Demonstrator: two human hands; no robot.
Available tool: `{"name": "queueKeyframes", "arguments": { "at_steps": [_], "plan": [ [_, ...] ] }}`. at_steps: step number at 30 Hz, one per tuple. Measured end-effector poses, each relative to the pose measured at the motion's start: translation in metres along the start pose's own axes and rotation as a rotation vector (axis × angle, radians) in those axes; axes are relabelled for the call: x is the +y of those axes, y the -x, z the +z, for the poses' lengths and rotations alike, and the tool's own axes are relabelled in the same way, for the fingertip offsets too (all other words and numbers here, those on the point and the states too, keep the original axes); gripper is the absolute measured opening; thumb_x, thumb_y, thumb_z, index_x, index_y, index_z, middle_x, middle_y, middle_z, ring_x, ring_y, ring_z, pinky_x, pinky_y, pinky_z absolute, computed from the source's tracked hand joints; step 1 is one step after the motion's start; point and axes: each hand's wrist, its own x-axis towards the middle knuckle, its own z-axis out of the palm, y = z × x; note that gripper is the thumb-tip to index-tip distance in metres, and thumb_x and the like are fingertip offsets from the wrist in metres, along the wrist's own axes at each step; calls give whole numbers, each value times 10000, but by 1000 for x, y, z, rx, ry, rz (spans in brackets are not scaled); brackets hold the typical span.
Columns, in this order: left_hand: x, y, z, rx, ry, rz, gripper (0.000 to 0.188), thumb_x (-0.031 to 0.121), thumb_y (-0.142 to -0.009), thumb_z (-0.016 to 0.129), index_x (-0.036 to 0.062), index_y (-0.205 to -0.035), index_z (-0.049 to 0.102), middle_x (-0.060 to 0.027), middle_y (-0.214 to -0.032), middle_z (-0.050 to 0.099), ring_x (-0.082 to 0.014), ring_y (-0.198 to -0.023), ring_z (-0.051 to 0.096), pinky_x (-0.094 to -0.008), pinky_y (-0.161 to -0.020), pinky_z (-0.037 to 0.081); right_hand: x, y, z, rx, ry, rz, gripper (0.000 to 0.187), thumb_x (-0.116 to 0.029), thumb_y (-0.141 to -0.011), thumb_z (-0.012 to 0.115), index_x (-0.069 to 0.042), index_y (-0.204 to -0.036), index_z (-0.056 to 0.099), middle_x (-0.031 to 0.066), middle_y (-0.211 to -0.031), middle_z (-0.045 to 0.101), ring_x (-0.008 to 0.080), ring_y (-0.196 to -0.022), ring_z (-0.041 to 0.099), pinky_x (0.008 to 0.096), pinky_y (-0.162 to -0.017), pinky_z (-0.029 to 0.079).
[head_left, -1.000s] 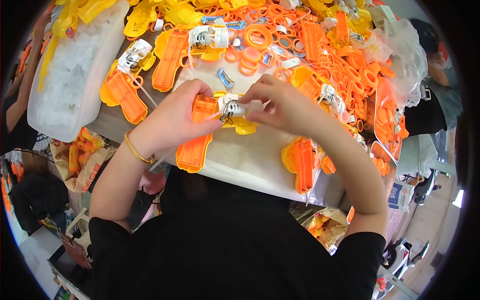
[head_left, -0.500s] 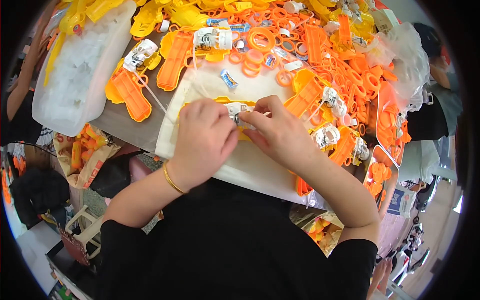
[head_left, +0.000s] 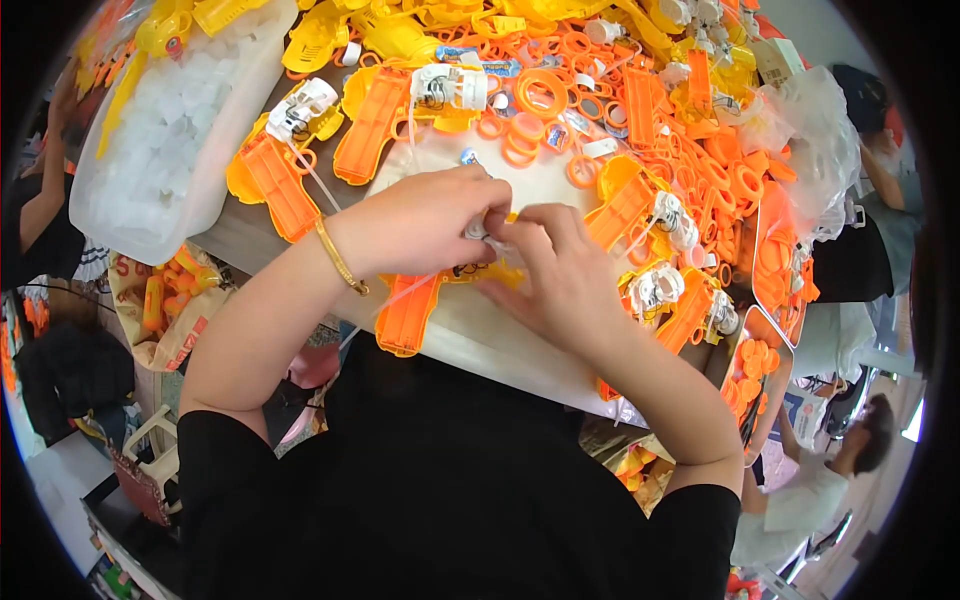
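Observation:
In front of me lies a half-built toy gun, its orange handle [head_left: 405, 315] pointing toward me and its yellow body [head_left: 510, 272] partly hidden under my fingers. A thin clear tube [head_left: 408, 290] runs across the handle. My left hand [head_left: 425, 220], with a gold bangle at the wrist, has its fingers closed over the body on a small whitish part [head_left: 478, 230]. My right hand [head_left: 560, 280] is bent round the body's right end, its index fingertip by the same part and its thumb lower down. The fingers hide most of the mechanism.
More half-built toy guns with white mechanisms lie left [head_left: 280, 175] and right [head_left: 620, 205]. Orange rings and parts [head_left: 700, 150] heap behind. A clear tub of whitish pieces [head_left: 85, 215] stands at far left, trays of orange parts [head_left: 755, 365] at right. Other people are nearby.
The toy gun has turned, so its orange handle now shows below my left hand. My left hand has swung over the top, and its fingers now meet my right hand's.

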Motion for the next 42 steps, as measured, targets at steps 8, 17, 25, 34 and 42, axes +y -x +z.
{"name": "queueKeyframes", "arguments": {
  "at_steps": [8,17,25,34,42],
  "plan": [
    [-19,-1,6,-90,39,62,219,81,-748,645,59,-905,494,-86,-913,501,-236,-800,531,-329,-703,451,-20,4,2,-165,-54,-269,322,-69,-671,628,-111,-991,626,22,-802,525,170,-729,554,282,-600,477],
    [-9,21,32,366,-376,289,299,159,-724,686,88,-975,540,-112,-970,553,-273,-846,556,-382,-726,457,33,2,-55,-329,-327,58,131,-56,-749,613,-52,-879,630,98,-841,617,278,-757,601,379,-713,496],
    [15,32,39,272,-243,388,310,159,-728,676,57,-992,549,-131,-939,547,-305,-851,551,-406,-717,463,124,-74,-34,-244,250,409,160,-184,-813,580,-60,-903,627,137,-919,634,323,-842,608,400,-726,495],
    [-7,-16,15,222,-166,50,340,181,-764,677,33,-1019,509,-133,-959,549,-322,-892,547,-378,-775,459,174,-122,5,-113,286,209,223,-138,-817,559,-38,-995,650,127,-1030,622,296,-1022,560,416,-792,494],
    [-19,9,-13,184,-94,42,324,235,-786,665,60,-1012,512,-129,-913,578,-313,-861,576,-386,-742,466,146,-118,-21,-165,130,513,191,-179,-825,583,-87,-971,664,132,-902,659,280,-908,609,392,-778,497]
  ]
}}
